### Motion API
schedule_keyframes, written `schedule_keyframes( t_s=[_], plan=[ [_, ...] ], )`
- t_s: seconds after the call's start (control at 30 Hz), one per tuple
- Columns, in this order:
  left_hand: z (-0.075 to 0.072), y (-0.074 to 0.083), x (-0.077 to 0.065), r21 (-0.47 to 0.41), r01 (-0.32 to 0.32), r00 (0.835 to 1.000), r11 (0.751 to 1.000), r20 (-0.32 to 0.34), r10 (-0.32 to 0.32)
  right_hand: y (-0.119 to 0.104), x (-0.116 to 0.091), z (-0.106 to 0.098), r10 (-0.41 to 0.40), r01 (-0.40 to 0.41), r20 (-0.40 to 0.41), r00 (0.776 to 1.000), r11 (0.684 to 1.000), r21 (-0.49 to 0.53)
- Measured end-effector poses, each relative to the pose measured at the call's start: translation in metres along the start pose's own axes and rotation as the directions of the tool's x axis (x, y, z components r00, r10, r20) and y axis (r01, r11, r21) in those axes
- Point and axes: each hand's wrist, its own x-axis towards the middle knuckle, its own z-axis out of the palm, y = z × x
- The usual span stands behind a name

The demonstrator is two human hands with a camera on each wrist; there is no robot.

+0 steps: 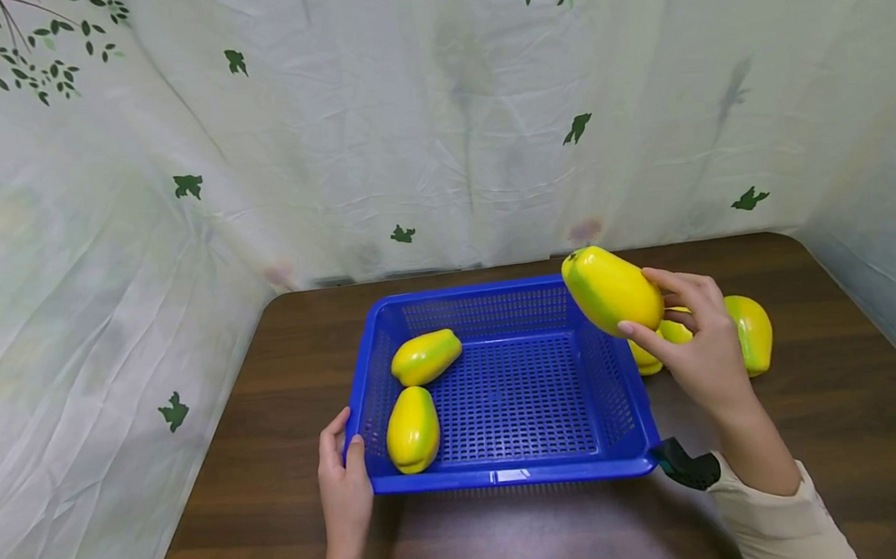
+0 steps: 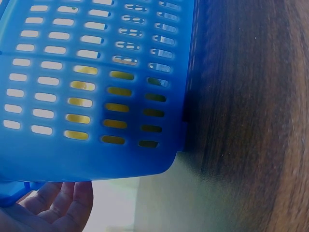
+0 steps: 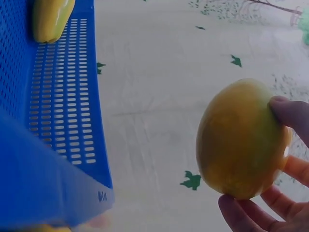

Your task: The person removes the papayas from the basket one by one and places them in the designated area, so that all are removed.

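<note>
My right hand (image 1: 710, 351) holds a yellow papaya (image 1: 612, 291) with a greenish side between thumb and fingers. It is raised over the right back corner of a blue plastic basket (image 1: 512, 477). In the right wrist view the held papaya (image 3: 241, 140) shows its rounded end, with fingertips around its lower side. My left hand (image 1: 346, 484) grips the basket's left rim, its fingers (image 2: 75, 205) curled at the rim in the left wrist view. Inside the basket, at its left side, lie two papayas, one behind (image 1: 425, 357) and one in front (image 1: 413, 431).
Right of the basket more papayas lie on the brown wooden table (image 1: 275, 454), one (image 1: 751, 335) partly behind my right hand, others (image 1: 647, 358) partly hidden. A pale curtain (image 1: 381, 132) with green leaf prints hangs behind the table. A black strap (image 1: 685, 465) sits at my right wrist.
</note>
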Motion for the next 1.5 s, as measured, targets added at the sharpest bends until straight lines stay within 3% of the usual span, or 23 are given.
schedule_keyframes(
  t_s=[0.43,1.3,1.4,1.5],
  plan=[
    [0.000,0.001,-0.001,-0.001,0.017,1.000,1.000,0.005,-0.017,0.014,-0.022,-0.019,0.011,-0.015,-0.110,0.994,0.999,-0.039],
    [0.000,0.003,-0.001,0.007,0.008,1.000,1.000,-0.003,-0.008,0.056,-0.066,-0.029,0.099,-0.117,-0.115,0.988,0.979,-0.166],
    [0.001,0.002,0.000,0.006,0.014,1.000,1.000,-0.002,-0.014,0.066,-0.073,-0.029,0.112,-0.129,-0.107,0.988,0.978,-0.164],
    [0.001,0.001,0.000,0.006,0.020,1.000,1.000,-0.003,-0.020,0.093,-0.083,-0.027,0.126,-0.145,-0.112,0.986,0.972,-0.187]
  ],
)
